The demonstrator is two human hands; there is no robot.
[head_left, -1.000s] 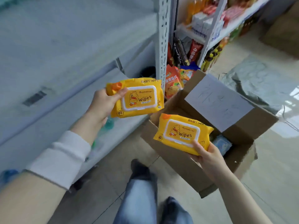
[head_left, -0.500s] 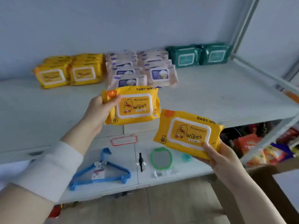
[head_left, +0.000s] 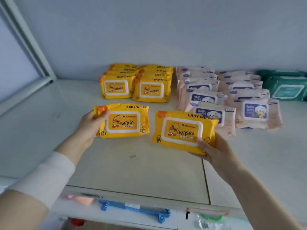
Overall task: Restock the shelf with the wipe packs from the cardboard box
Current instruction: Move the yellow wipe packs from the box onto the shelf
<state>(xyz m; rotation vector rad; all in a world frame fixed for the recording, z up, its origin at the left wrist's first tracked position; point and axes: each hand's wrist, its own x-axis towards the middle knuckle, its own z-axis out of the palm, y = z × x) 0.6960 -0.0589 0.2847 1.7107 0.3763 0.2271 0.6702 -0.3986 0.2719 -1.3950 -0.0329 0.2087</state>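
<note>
Left hand [head_left: 90,126]: grips the left pack [head_left: 123,121] by its left end, thumb curled over the front corner, the other fingers hidden behind.
Left pack: yellow, label toward the camera, held over the middle of the shelf [head_left: 132,171]; cannot tell if it touches the board.
Right hand [head_left: 214,148]: holds the right pack [head_left: 182,130] at its near right corner, thumb pressed on the front, fingers curled beneath.
Right pack: yellow, slightly tilted, just right of the left pack and apart from it.
Yellow stacks [head_left: 135,83]: two rows at the far wall, just beyond the left pack.
Pink packs [head_left: 229,100]: two rows right of the yellow stacks; the right pack overlaps the nearest one in view.
Green packs [head_left: 285,85]: far right.
Hanger [head_left: 134,210]: blue, on the lower shelf.
</note>
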